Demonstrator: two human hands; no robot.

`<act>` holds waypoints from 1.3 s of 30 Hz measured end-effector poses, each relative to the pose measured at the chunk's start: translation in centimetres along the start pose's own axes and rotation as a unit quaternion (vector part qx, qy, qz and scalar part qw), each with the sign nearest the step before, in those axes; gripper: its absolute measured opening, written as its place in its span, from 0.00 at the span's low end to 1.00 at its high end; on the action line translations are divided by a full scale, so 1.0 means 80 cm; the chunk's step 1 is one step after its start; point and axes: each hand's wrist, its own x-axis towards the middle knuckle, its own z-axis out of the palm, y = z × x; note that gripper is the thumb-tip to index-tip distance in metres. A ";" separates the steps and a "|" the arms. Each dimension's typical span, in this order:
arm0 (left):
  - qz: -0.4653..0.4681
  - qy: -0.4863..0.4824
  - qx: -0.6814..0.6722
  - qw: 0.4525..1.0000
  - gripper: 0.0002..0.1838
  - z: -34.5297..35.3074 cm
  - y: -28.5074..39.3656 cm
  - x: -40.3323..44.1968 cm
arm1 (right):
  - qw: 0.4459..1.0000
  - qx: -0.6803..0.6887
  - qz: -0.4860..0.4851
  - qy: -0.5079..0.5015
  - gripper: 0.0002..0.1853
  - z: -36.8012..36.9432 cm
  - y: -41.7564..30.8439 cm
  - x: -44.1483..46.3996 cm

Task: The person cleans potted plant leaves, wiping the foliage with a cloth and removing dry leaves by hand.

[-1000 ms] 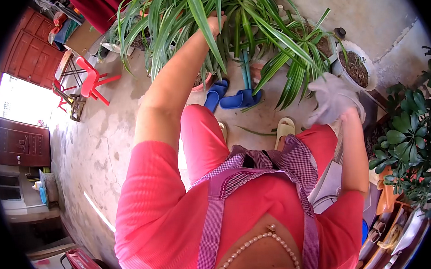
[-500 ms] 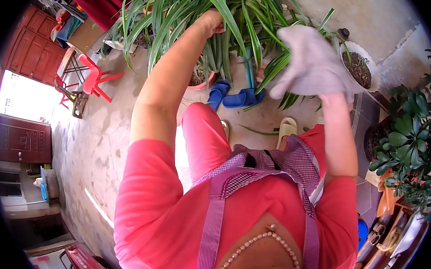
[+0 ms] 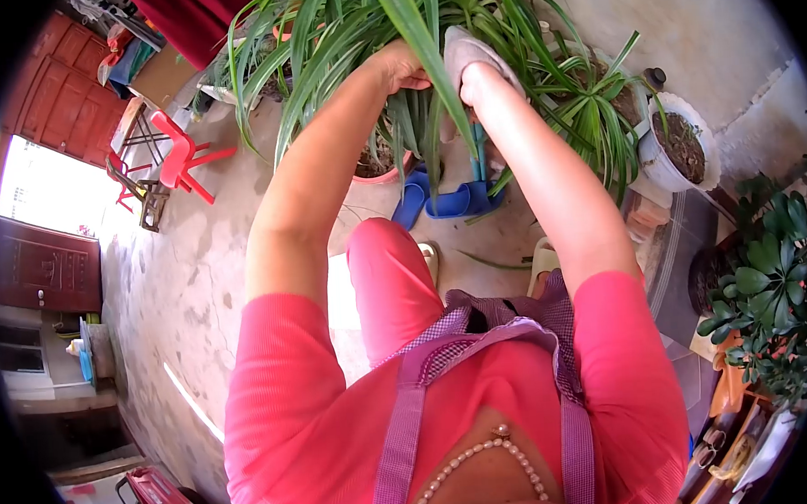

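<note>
Far left of the terracotta-coloured pot (image 3: pixel 389 175): dark red door (image 3: pixel 46 263), raised emblem, no legible words; below it, red box (image 3: pixel 166 502), pale marks too small to read. Above the pot: spider plant (image 3: pixel 316 60). At its leaves, left hand (image 3: pixel 400 67), fingers bent inward; cannot tell if closed on a blade. Up and right of the pot: right hand (image 3: pixel 477 61) in pale glove (image 3: pixel 460 50), fingers hidden, grip unclear. Judged as 2-handed leaf handling, calling for light pressure.
</note>
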 end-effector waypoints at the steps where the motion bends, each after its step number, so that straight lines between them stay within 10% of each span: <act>1: 0.003 -0.005 0.006 1.000 0.10 0.001 0.002 -0.003 | 1.000 0.019 -0.002 -0.003 0.21 0.003 0.005 0.017; 14: -0.007 -0.003 0.074 0.997 0.15 -0.001 -0.010 0.008 | 0.999 -0.033 -0.009 -0.038 0.15 -0.038 0.055 0.079; 23: 0.003 0.016 0.041 0.999 0.13 0.018 -0.016 0.016 | 0.970 -0.227 -0.016 -0.088 0.24 -0.111 0.039 -0.072; 29: 0.008 0.039 0.055 0.998 0.14 0.020 -0.018 0.014 | 0.966 -0.111 0.165 -0.165 0.25 -0.169 0.022 -0.144; 34: -0.003 0.055 0.059 0.997 0.13 0.023 -0.017 0.015 | 0.943 -0.221 0.083 -0.235 0.19 -0.212 0.017 -0.176; 36: -0.002 0.057 0.060 0.997 0.13 0.021 -0.018 0.018 | 0.907 -0.345 -0.045 -0.238 0.13 -0.202 -0.019 -0.231; 37: 0.002 0.058 0.060 0.997 0.13 0.019 -0.019 0.018 | 0.705 -0.547 -0.289 -0.347 0.12 -0.232 -0.016 -0.220; 39: 0.011 0.062 0.061 0.996 0.13 0.013 -0.021 0.017 | 0.563 -0.701 -0.315 -0.305 0.13 -0.260 -0.009 -0.218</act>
